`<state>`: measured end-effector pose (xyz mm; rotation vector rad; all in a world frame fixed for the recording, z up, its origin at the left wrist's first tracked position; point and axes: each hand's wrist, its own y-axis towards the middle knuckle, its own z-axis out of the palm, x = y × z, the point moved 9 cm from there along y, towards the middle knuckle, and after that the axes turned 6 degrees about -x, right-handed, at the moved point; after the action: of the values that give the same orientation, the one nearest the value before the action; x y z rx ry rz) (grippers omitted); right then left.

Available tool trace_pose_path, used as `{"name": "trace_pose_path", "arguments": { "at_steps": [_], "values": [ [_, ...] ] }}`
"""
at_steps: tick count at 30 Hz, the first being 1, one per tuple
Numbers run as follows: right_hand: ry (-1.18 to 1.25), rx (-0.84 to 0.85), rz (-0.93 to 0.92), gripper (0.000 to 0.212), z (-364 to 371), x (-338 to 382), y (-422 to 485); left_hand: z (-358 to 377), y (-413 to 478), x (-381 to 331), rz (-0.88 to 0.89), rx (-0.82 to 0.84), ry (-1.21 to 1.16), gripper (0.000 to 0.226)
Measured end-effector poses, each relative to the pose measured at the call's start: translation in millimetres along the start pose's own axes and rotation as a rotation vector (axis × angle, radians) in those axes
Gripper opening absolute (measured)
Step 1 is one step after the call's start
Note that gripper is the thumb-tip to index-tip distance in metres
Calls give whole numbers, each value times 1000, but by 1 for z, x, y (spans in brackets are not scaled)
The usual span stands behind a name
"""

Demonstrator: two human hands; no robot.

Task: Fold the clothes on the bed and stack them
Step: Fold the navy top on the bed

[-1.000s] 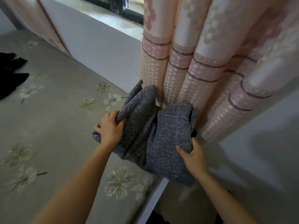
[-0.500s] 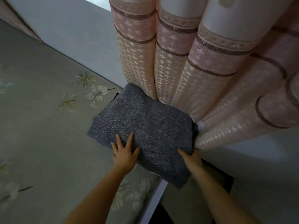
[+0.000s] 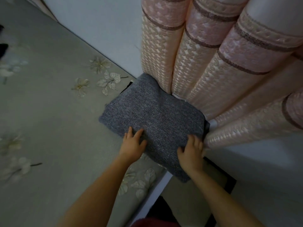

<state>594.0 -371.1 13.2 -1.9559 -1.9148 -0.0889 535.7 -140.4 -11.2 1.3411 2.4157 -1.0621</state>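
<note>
Lying at bed corner: folded grey knit garment, touching pink curtain.
Left hand: fingers spread, pressed flat on garment's near edge.
Right hand: fingers spread, resting on garment's right end.

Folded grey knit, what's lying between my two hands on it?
Only bare grey knit shows between the left hand and right hand, in the head view.

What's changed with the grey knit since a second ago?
The grey knit, bunched up in both gripping hands a second ago, now lies folded flat at the corner of the bed. The left hand and right hand have let go and rest flat on its near edge. The curtain stays beside it.
</note>
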Motion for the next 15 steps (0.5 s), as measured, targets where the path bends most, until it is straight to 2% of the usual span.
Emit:
{"name": "trace_pose_path", "arguments": {
  "at_steps": [4, 8, 15],
  "values": [
    [-13, 133, -322, 51, 19, 79, -36, -11, -54, 32, -41, -129, -171, 57],
    [-113, 299, -556, 48, 57, 137, -91, -15, -121, 107, -262, -168, -281, 57],
    [-355, 581, -848, 54, 139, 201, -224, -12, -261, 260, -622, -303, -501, 52]
  ]
}}
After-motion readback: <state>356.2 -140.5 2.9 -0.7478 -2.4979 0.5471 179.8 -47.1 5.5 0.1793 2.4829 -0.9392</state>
